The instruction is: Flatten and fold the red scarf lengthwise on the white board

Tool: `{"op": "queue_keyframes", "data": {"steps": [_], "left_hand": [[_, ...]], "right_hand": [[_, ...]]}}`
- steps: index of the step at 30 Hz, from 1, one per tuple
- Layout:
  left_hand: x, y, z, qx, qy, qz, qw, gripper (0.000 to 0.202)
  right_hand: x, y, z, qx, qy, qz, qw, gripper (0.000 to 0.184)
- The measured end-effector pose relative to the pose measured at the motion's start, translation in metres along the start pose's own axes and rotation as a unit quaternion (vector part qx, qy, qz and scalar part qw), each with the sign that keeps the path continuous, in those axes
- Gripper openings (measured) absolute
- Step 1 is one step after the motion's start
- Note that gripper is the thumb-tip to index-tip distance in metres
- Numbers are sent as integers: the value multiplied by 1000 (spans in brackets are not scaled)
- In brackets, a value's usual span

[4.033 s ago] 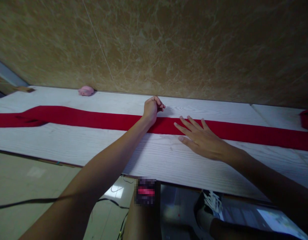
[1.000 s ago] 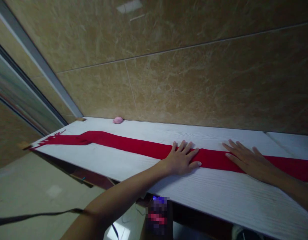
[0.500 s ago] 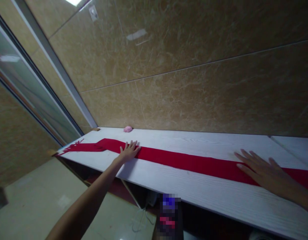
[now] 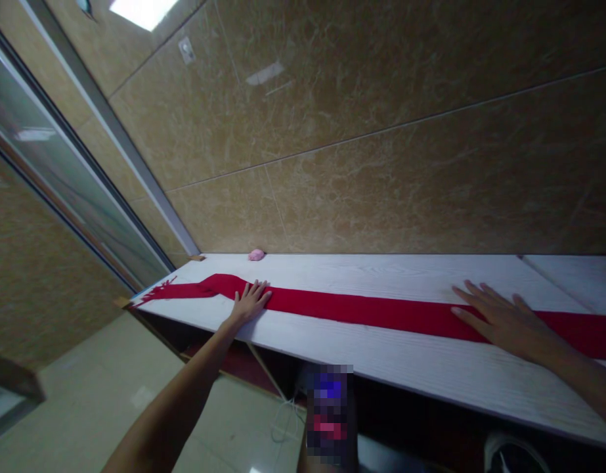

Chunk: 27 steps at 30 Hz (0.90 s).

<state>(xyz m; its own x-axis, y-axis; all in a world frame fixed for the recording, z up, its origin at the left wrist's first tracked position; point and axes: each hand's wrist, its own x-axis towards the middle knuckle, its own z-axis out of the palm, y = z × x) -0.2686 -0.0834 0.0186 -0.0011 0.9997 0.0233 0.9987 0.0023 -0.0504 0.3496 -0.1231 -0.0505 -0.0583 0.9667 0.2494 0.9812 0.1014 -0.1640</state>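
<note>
A long red scarf [image 4: 362,311] lies stretched along a white wood-grain table [image 4: 362,355], its fringed end at the far left. My left hand [image 4: 250,301] reaches far out and lies flat on the scarf with fingers spread, close to where the cloth is bunched. My right hand [image 4: 499,320] rests flat on the scarf at the right, fingers stretched out. Neither hand holds anything.
A small pink lump [image 4: 256,254] sits at the back of the table against the brown marble wall [image 4: 381,144]. A glass door with a metal frame [image 4: 61,171] stands at the left. Tiled floor and cables lie below the table's front edge.
My left hand has slid left along the scarf, from near the middle to the bunched part at the far end. My right hand has stayed flat on the scarf. The view tilted up and left.
</note>
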Motion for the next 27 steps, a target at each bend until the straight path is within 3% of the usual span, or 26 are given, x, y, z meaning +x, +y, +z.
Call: {"op": "queue_keyframes", "data": {"steps": [14, 17, 21, 24, 27], "left_hand": [[-5, 12, -7, 8, 27, -30, 999, 62], [-2, 29, -13, 1, 41, 3, 999, 62], [4, 68, -16, -24, 24, 93, 995, 62], [4, 91, -12, -39, -15, 143, 989, 63], [0, 99, -7, -32, -29, 151, 988, 63]], "right_hand": [[-5, -6, -6, 19, 40, -14, 999, 73], [-9, -10, -18, 33, 89, -45, 994, 60], [-17, -17, -33, 58, 183, -90, 977, 52], [-19, -18, -32, 75, 169, -83, 979, 52], [-19, -13, -27, 84, 149, -76, 982, 52]]}}
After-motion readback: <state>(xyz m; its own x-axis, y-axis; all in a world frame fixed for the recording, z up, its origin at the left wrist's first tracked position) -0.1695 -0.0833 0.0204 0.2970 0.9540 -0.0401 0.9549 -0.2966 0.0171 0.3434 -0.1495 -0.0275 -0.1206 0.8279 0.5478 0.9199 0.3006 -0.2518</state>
